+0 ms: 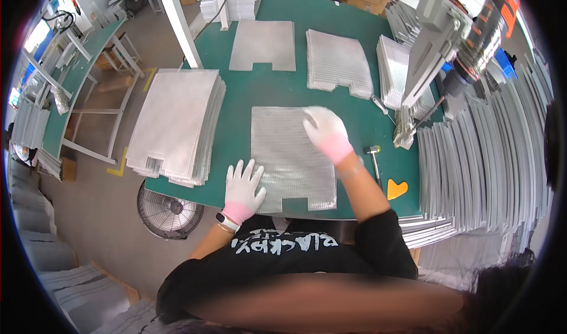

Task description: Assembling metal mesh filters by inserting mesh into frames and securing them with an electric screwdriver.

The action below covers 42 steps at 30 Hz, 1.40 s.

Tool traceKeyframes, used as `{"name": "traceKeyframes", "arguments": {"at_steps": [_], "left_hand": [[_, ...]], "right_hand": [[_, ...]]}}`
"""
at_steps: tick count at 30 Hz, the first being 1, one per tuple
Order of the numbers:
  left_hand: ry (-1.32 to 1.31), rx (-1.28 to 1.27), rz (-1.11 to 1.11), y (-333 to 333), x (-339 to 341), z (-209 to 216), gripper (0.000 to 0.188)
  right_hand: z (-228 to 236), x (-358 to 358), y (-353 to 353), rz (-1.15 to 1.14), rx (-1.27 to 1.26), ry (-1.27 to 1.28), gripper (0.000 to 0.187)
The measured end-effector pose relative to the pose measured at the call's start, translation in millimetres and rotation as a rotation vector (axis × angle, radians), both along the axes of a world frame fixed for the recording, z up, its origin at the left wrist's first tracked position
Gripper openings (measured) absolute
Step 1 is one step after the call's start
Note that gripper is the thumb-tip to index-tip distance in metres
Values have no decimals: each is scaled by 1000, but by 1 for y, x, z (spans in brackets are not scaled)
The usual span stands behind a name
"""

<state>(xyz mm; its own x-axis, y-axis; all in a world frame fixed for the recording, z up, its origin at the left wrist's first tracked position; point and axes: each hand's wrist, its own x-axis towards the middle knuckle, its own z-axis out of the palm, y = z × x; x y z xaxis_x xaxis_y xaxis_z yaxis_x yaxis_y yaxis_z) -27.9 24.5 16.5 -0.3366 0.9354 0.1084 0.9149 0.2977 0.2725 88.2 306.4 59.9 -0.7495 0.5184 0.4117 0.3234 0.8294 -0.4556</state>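
Observation:
A grey metal mesh panel, notched along its near edge, lies flat on the green-topped table in front of me. My left hand, in a white glove with a pink cuff, rests at the panel's lower left edge with its fingers spread. Over the panel's upper right part is my right hand, gloved the same way. Its fingers are bent under and smeared, so I cannot see whether they hold anything.
Stacks of similar panels stand left and far right; a single panel lies at the back. On the right are a screwdriver, a small hammer, a yellow scraper and a mounted power drill. A fan stands below left.

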Motion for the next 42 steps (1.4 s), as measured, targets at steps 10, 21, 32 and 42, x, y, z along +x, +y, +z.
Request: {"name": "traceKeyframes", "arguments": {"at_steps": [10, 21, 32, 42], "left_hand": [[-101, 88, -13, 7, -6, 5, 55], [-155, 71, -19, 8, -8, 3, 55], [-134, 127, -23, 7, -7, -1, 54], [-97, 79, -11, 2, -4, -2, 56]], "right_hand": [[-24, -245, 124, -685, -228, -439, 63], [12, -247, 132, -705, 48, -503, 54], [0, -242, 176, -524, -346, -193, 74], [43, -185, 165, 253, -1248, 986, 73]]}}
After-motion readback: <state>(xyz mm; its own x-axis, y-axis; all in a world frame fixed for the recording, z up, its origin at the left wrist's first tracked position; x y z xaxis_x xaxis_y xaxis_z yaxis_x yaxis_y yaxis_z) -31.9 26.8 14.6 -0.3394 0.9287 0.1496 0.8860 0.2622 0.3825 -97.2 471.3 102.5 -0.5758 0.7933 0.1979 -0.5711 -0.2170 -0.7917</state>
